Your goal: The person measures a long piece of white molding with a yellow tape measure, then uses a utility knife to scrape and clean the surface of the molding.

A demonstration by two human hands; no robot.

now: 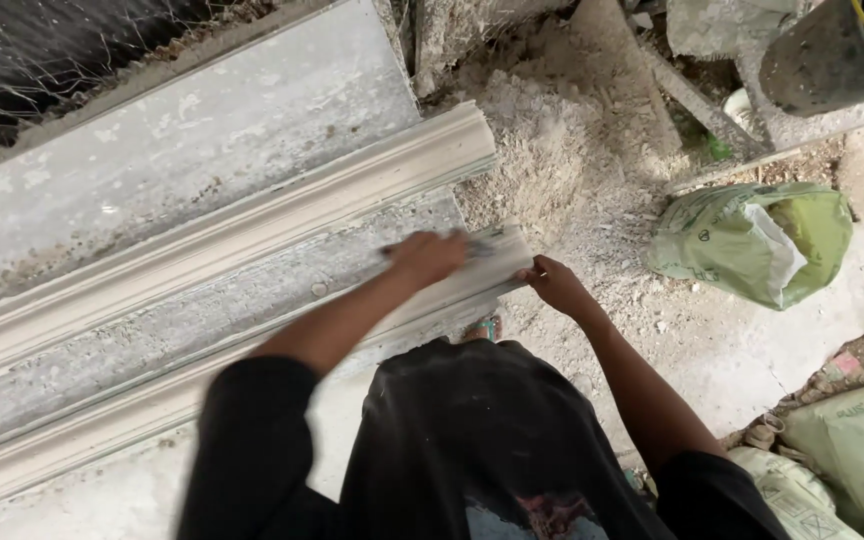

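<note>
Two long pale plaster mouldings lie side by side on a dusty grey slab (182, 150): the far moulding (252, 225) and the near moulding (102, 425). My left hand (430, 255) is blurred with motion. It rests on the near moulding close to its right end and is closed round a small flat tool (482, 248) that I cannot make out clearly. My right hand (555, 283) grips the cut right end of the near moulding (512, 262). Black sleeves cover both my upper arms.
A heap of white plaster powder (542, 140) lies just past the mouldings' ends. A green-and-white sack (752, 240) lies to the right, with more sacks (852, 450) at the bottom right. A dark cylinder (822, 55) stands at the top right. My sandalled foot (482, 328) shows below the slab.
</note>
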